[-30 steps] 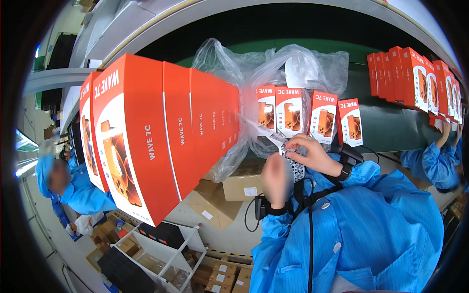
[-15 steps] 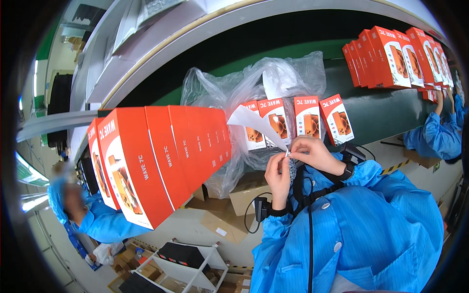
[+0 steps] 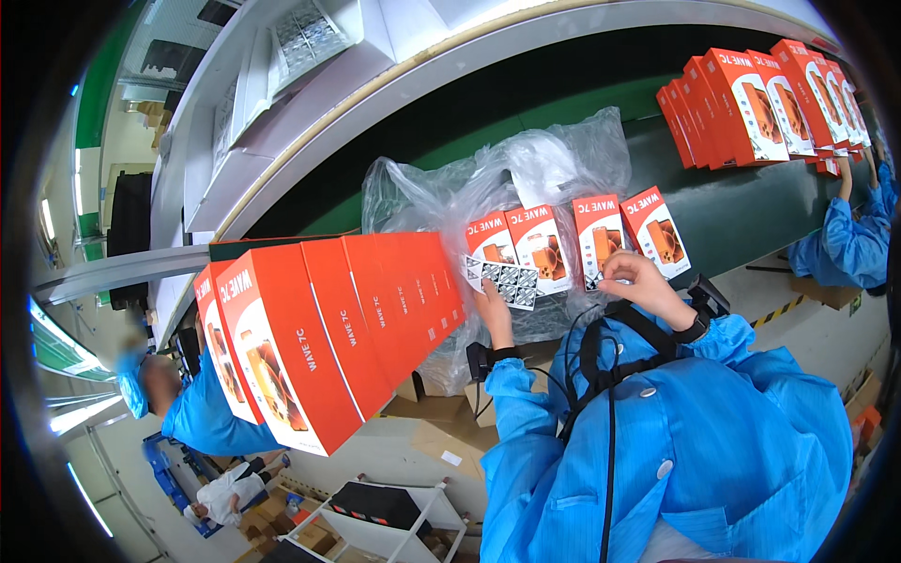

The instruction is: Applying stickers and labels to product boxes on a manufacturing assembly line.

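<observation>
My left hand (image 3: 496, 317) is closed on the edge of a sheet of stickers (image 3: 511, 284) with a black-and-white pattern. The sheet lies across the lower part of two red-and-white boxes. My right hand (image 3: 646, 287) pinches a small black-and-white sticker (image 3: 592, 281) at the lower left corner of another red-and-white box (image 3: 599, 221); whether it is stuck down I cannot tell. Next to that stands a tilted box (image 3: 657, 230). Left of it are the box with an orange picture (image 3: 543, 251) and one partly covered by the sheet (image 3: 490, 238).
Clear plastic wrap (image 3: 432, 192) lies behind and under the boxes. A long row of red boxes (image 3: 319, 328) stands at left, and more red boxes (image 3: 741, 108) at far right. Co-workers in blue sit at left (image 3: 211, 408) and right (image 3: 845, 244). Cartons (image 3: 450, 427) stand below.
My hands were together at a corner of the sheet and have parted. The left brought the sheet down over the boxes; the right moved to a box corner with a small sticker.
</observation>
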`<act>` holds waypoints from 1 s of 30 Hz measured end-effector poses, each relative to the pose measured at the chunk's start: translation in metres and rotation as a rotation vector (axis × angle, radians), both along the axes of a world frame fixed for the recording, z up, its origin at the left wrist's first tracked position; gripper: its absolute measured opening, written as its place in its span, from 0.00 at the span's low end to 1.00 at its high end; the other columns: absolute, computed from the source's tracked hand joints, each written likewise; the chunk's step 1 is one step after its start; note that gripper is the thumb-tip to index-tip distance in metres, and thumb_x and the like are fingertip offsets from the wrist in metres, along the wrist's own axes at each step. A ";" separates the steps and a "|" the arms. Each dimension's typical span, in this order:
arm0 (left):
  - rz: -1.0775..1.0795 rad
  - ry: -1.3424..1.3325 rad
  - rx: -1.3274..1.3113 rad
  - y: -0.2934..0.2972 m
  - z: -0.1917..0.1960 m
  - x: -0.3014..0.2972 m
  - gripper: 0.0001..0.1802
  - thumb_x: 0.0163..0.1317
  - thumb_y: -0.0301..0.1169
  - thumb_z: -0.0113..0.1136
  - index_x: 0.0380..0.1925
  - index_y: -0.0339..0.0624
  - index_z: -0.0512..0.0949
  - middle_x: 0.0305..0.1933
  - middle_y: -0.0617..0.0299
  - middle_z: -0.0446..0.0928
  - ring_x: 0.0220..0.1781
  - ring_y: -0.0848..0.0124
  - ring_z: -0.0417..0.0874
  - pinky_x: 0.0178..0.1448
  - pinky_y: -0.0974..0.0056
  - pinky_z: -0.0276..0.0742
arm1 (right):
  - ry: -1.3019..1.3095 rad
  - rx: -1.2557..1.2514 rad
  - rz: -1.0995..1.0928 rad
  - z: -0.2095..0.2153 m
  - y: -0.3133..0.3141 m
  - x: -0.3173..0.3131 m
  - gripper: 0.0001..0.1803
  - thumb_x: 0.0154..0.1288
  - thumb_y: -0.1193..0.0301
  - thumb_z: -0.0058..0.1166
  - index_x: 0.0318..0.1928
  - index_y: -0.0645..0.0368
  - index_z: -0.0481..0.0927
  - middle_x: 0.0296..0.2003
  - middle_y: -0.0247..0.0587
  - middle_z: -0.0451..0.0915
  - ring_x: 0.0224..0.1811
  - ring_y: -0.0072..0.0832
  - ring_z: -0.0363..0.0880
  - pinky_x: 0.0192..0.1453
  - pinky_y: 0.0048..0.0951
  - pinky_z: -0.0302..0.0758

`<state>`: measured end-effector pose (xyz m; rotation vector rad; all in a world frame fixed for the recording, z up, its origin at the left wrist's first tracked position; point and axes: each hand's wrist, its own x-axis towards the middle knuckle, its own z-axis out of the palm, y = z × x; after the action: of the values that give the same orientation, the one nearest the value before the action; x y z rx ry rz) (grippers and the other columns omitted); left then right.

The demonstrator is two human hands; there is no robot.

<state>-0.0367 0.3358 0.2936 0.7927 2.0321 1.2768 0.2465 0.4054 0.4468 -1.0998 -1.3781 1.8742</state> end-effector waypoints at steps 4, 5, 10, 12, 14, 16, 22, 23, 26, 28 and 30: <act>-0.099 -0.014 -0.053 0.007 -0.007 0.016 0.21 0.70 0.35 0.42 0.51 0.27 0.70 0.51 0.42 0.75 0.52 0.52 0.76 0.57 0.57 0.67 | -0.003 -0.058 -0.034 -0.009 0.003 0.001 0.06 0.59 0.76 0.60 0.33 0.64 0.75 0.34 0.33 0.75 0.39 0.19 0.78 0.45 0.22 0.75; -0.096 -0.056 -0.079 0.007 -0.009 0.024 0.21 0.70 0.37 0.42 0.51 0.27 0.71 0.51 0.44 0.76 0.53 0.54 0.76 0.57 0.58 0.67 | -0.007 -0.057 -0.025 -0.012 0.005 -0.004 0.06 0.59 0.76 0.60 0.33 0.64 0.75 0.34 0.33 0.75 0.39 0.19 0.78 0.45 0.22 0.75; 0.111 -0.439 0.095 0.005 -0.010 0.042 0.20 0.70 0.35 0.46 0.50 0.27 0.71 0.50 0.50 0.76 0.50 0.65 0.76 0.56 0.62 0.69 | -0.135 0.032 0.146 -0.047 0.023 -0.025 0.05 0.59 0.76 0.59 0.33 0.64 0.77 0.30 0.34 0.78 0.34 0.18 0.78 0.39 0.21 0.74; 0.338 -0.753 0.285 -0.011 -0.022 0.029 0.17 0.68 0.32 0.50 0.48 0.28 0.71 0.47 0.54 0.77 0.45 0.70 0.78 0.51 0.65 0.72 | -0.162 0.073 0.168 -0.068 0.029 -0.044 0.06 0.58 0.74 0.58 0.32 0.65 0.78 0.25 0.34 0.78 0.28 0.18 0.76 0.34 0.23 0.74; 0.362 -0.731 0.226 -0.029 -0.027 0.020 0.16 0.65 0.29 0.50 0.46 0.27 0.73 0.46 0.55 0.77 0.44 0.69 0.78 0.51 0.65 0.71 | -0.221 0.094 0.205 -0.091 0.037 -0.056 0.06 0.58 0.74 0.58 0.31 0.65 0.79 0.24 0.33 0.78 0.27 0.18 0.76 0.33 0.22 0.73; 0.366 -0.555 0.152 -0.054 -0.035 0.008 0.15 0.62 0.27 0.50 0.44 0.27 0.75 0.44 0.52 0.79 0.44 0.65 0.78 0.51 0.63 0.70 | -0.273 0.201 0.257 -0.093 0.039 -0.079 0.07 0.56 0.72 0.59 0.29 0.66 0.80 0.22 0.38 0.80 0.24 0.21 0.77 0.31 0.25 0.73; 0.190 0.001 -0.104 -0.081 -0.033 0.008 0.15 0.62 0.28 0.50 0.44 0.28 0.75 0.41 0.43 0.79 0.43 0.53 0.80 0.49 0.58 0.72 | -0.347 0.338 0.457 -0.111 0.030 -0.132 0.08 0.54 0.71 0.59 0.30 0.65 0.81 0.24 0.46 0.81 0.26 0.35 0.81 0.32 0.32 0.75; 0.187 0.029 -0.085 -0.084 -0.035 0.007 0.15 0.62 0.28 0.51 0.44 0.28 0.75 0.41 0.43 0.80 0.43 0.53 0.80 0.49 0.58 0.72 | -0.354 0.339 0.499 -0.111 0.027 -0.138 0.08 0.54 0.71 0.59 0.29 0.64 0.81 0.24 0.46 0.81 0.26 0.36 0.81 0.32 0.32 0.75; 0.208 -0.006 -0.082 -0.078 -0.029 0.012 0.14 0.62 0.28 0.51 0.45 0.29 0.75 0.42 0.43 0.80 0.44 0.53 0.80 0.50 0.58 0.72 | -0.403 0.372 0.513 -0.123 0.026 -0.138 0.06 0.53 0.72 0.58 0.28 0.63 0.81 0.23 0.45 0.81 0.26 0.37 0.81 0.32 0.33 0.75; 0.223 -0.026 -0.100 -0.078 -0.027 0.012 0.14 0.62 0.27 0.51 0.45 0.29 0.75 0.43 0.43 0.79 0.45 0.53 0.80 0.51 0.58 0.72 | -0.430 0.392 0.495 -0.122 0.026 -0.141 0.06 0.53 0.72 0.56 0.27 0.62 0.81 0.23 0.45 0.80 0.25 0.38 0.80 0.31 0.33 0.74; 0.239 -0.023 -0.086 -0.077 -0.029 0.013 0.15 0.62 0.27 0.51 0.45 0.28 0.75 0.43 0.42 0.79 0.44 0.53 0.80 0.51 0.58 0.72 | -0.435 0.396 0.495 -0.121 0.025 -0.143 0.06 0.53 0.72 0.56 0.27 0.62 0.80 0.22 0.45 0.80 0.25 0.38 0.80 0.31 0.34 0.74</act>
<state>-0.0241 0.2590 0.2648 0.5042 2.1976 1.3090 0.1037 0.4307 0.3262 -1.0600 -2.3296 1.6008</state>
